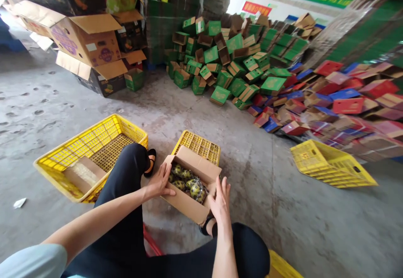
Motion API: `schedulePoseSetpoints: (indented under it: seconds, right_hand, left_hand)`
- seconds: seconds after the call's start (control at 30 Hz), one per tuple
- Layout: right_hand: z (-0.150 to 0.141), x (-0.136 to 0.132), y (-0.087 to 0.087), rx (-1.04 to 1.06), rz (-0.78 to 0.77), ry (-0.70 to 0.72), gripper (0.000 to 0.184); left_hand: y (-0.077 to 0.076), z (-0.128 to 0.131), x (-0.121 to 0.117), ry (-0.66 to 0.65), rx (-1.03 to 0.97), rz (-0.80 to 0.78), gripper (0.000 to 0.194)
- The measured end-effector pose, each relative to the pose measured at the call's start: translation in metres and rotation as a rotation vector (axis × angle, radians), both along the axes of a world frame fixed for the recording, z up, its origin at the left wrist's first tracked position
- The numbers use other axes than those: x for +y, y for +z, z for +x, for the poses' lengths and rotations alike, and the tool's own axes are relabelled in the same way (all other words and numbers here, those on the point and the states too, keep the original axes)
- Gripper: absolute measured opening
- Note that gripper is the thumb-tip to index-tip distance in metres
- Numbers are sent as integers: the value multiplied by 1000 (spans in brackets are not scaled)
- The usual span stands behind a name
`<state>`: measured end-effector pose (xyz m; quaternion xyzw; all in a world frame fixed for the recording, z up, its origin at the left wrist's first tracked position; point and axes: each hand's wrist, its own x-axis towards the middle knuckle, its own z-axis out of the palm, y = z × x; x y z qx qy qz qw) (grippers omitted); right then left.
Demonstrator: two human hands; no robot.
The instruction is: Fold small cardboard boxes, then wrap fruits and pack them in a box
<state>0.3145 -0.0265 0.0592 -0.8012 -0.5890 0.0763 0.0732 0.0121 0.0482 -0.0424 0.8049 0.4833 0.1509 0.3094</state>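
Note:
Between my knees sits a small brown cardboard box [185, 204] with its flaps raised. Inside it are several green-yellow round items in clear, dark-spotted wrapping [185, 179], which look like fruit. My left hand [160, 182] grips the box's left end, fingers along the edge and thumb across the near side. On the opposite end my right hand [221, 200] holds the flap, its fingers pointing up along the outside and its thumb toward the opening. Just behind the box is an upturned yellow plastic crate [201, 147], partly hidden by it.
A large yellow crate [91, 133] with flat cardboard [83, 173] inside stands at my left. Another yellow crate [330, 164] lies to the right. Green boxes [220, 95] and red and blue boxes [348, 106] are heaped behind. Large cartons [88, 43] are stacked at back left.

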Motion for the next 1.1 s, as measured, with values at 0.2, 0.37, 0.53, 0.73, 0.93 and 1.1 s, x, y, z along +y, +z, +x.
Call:
schedulePoseSetpoints:
  seconds: [0.2,0.37,0.53,0.73,0.93,1.1]
  right_hand:
    - [21,-20,12,-247,-120,-104,63]
    - [9,-17,-9,-146,-262,-117,63]
    - [2,-10,-41,98,-267,-131,86]
    - [12,-3,-58,170,-288,-158,60]
    - [13,-6,-56,181,-242,-200,65]
    - [-3,-12,-55,180,-205,-247,66]
  left_hand:
    - [-7,-1,-1,-1,-3,25,135]
    - [-9,-2,-1,-29,0,16,136]
    - [-5,-2,-2,-33,-16,-7,136]
    - [1,2,2,-18,-71,-52,138]
    - [3,6,7,-18,-104,-74,138]
    - [19,8,-1,36,27,61,128]
